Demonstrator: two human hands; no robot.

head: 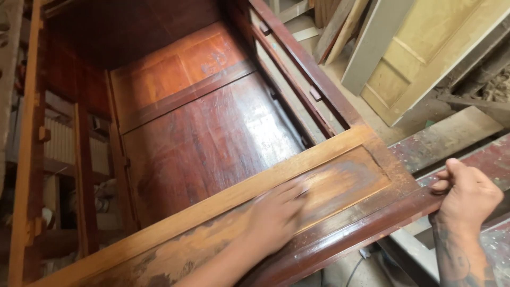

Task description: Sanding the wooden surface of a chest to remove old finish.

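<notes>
A long wooden door panel (345, 180) with a worn, patchy reddish finish lies across the near edge of a big red-brown cabinet (212, 127). My left hand (276, 212) lies flat on the panel's recessed middle, palm down and blurred by motion. Whether anything is under the palm I cannot tell. My right hand (467, 196) grips the panel's right end at its dark red frame edge, fingers curled over the corner.
The cabinet's open frame rails (303, 64) run along its right side, and shelves (64, 143) show through at the left. A pale yellow door (425, 58) and grey boards (372, 42) lean at the upper right. Paint-stained planks (446, 138) lie past my right hand.
</notes>
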